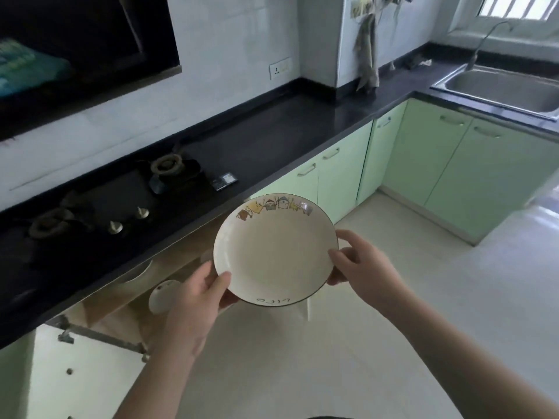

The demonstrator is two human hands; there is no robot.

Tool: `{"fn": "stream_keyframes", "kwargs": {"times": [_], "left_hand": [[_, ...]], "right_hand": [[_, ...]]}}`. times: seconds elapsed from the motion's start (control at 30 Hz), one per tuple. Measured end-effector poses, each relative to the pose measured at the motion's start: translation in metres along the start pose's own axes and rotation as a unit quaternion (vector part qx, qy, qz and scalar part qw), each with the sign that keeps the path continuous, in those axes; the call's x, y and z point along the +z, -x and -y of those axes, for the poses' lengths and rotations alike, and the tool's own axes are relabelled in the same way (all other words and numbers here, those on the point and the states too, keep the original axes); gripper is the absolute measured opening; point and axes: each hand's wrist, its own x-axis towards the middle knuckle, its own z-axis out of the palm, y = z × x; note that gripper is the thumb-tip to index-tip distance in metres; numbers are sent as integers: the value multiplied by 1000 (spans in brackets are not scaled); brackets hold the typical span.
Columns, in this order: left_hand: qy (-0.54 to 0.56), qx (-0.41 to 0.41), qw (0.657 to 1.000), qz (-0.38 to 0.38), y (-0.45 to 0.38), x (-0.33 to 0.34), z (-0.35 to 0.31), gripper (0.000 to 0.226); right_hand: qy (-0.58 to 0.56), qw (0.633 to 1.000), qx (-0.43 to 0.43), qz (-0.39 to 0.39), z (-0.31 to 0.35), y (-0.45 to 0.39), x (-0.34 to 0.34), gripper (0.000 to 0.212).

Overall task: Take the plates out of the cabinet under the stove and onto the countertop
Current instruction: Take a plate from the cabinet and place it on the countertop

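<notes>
**Plate's out of the cabinet, both hands on it**

While the plate [273, 252] is up in the air in front of the black countertop [266, 140], it isn't resting on anything yet — it hangs over the floor, just off the counter's front edge, face up. It's a cream plate with a thin dark rim, little cartoon figures along the far edge and some lettering on the near edge.

The left hand [193, 300] grips the near-left rim, thumb curled over the top and fingers tucked underneath. The right hand [360, 267] pinches the right rim — thumb on top, fingers wrapped round the outside edge.

Below the left hand the cabinet under the stove [127, 297] stands open, and another white dish [161, 296] sits inside, partly hidden by the hand. The stove [99, 207] with its two burners sits on the counter just above. Off to the far right there's a steel sink [499, 89], well apart from the plate.
</notes>
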Motion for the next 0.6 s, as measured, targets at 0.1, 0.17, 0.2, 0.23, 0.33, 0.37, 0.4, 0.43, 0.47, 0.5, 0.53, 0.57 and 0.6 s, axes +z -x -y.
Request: {"fn": "stream_keyframes", "kwargs": {"times": [0.1,0.17,0.2,0.23,0.33,0.37,0.4,0.43,0.47,0.5,0.53,0.57,0.6], "left_hand": [[1,14,1000,22,-2,50,-20,24],[4,21,999,31,-5,80,-34,24],[7,20,999,35,-7,92,-41,24],[11,17,999,39,-8,102,-48,25],[22,19,999,43,-18,128,-64,26],[22,20,999,45,-22,132,-67,25],[22,21,998,48,-27,135,-69,25],[23,20,998,49,-32,137,-72,24],[26,20,998,48,-38,138,-73,24],[28,19,998,46,-46,137,-74,23],[29,21,998,44,-54,135,-75,24],[26,26,998,40,-62,134,-76,25],[25,34,999,35,-71,132,-78,26]], "right_hand": [[-16,999,11,-30,-14,8,-47,29],[-18,998,9,-54,-22,10,-73,30],[-19,998,8,-64,-25,10,-83,31],[-22,997,9,-72,-27,10,-93,31],[-34,996,1,-84,-26,2,-120,31],[-31,996,-4,-86,-25,-2,-126,30],[-28,996,-10,-89,-23,-7,-132,29],[-27,995,-16,-92,-21,-13,-136,27],[-26,995,-20,-92,-18,-20,-139,26],[-26,995,-21,-90,-15,-28,-142,26],[-24,996,-20,-86,-12,-37,-143,25],[-20,996,-21,-82,-7,-46,-144,24],[-14,996,-24,-80,-2,-55,-144,24]]}}
